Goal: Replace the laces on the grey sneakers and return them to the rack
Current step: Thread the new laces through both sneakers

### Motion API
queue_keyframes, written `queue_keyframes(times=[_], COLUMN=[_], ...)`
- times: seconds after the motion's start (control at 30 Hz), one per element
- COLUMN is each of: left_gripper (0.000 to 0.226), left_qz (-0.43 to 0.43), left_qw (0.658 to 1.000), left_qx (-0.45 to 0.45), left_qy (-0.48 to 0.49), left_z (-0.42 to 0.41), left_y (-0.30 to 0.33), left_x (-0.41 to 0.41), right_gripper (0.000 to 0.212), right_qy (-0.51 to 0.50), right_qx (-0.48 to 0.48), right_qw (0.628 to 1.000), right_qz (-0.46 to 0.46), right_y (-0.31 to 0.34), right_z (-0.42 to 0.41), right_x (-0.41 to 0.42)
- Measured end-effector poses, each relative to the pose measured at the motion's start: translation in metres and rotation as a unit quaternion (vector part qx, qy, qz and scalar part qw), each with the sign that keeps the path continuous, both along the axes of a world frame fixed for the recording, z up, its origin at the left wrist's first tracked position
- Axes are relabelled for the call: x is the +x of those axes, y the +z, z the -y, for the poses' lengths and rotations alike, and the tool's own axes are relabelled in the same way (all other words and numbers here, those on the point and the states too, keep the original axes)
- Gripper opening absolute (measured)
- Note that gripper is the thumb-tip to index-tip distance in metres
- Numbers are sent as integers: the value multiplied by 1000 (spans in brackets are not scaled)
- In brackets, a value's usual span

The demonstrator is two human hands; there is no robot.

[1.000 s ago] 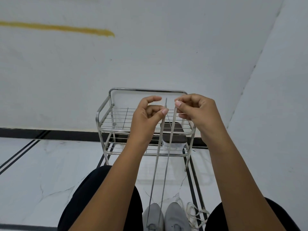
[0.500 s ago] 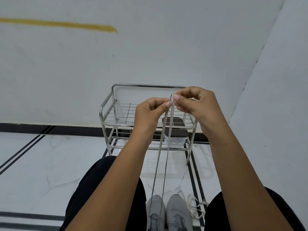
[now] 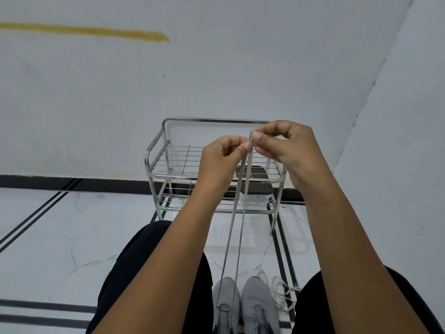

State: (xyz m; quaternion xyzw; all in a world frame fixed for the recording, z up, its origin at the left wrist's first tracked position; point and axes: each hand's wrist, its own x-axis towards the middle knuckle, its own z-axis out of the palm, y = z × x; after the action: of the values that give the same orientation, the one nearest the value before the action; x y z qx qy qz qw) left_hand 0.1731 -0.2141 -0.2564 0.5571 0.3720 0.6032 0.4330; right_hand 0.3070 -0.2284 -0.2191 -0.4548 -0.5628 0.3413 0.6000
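Note:
Two grey sneakers stand side by side on the floor between my knees, the left sneaker and the right sneaker. A grey lace runs up in two taut strands from the left sneaker's eyelets. My left hand and my right hand pinch the two lace ends together, raised in front of the metal rack. The tips meet between my thumbs and forefingers.
A loose white lace lies on the floor right of the sneakers. The chrome wire rack stands against the wall; a dark shoe with a white sole sits on its lower shelf. Black floor stripes run past the rack.
My hands have come closer together until the two lace ends touch. The view has tilted slightly, so rack and hands sit a little higher in frame.

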Motion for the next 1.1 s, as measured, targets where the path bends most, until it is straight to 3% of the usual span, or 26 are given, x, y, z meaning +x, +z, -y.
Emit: queue_keyframes(times=[0.37, 0.63, 0.9, 1.1], left_gripper=[4, 4, 9, 4], left_qz=[-8, -32, -50, -46], left_qw=[1000, 999, 998, 999], left_qx=[11, 12, 4, 2], left_qy=[10, 12, 26, 19], left_z=[0, 0, -3, -4], left_y=[0, 0, -3, -2], left_x=[-2, 0, -5, -7], right_gripper=[5, 5, 8, 8], right_qy=[14, -28, -42, -2], right_qx=[-5, 15, -6, -11], right_qw=[1000, 996, 998, 997], right_qz=[1, 88, 44, 77], right_y=[3, 2, 2, 1], right_z=[4, 0, 0, 1], right_x=[-2, -2, -1, 1])
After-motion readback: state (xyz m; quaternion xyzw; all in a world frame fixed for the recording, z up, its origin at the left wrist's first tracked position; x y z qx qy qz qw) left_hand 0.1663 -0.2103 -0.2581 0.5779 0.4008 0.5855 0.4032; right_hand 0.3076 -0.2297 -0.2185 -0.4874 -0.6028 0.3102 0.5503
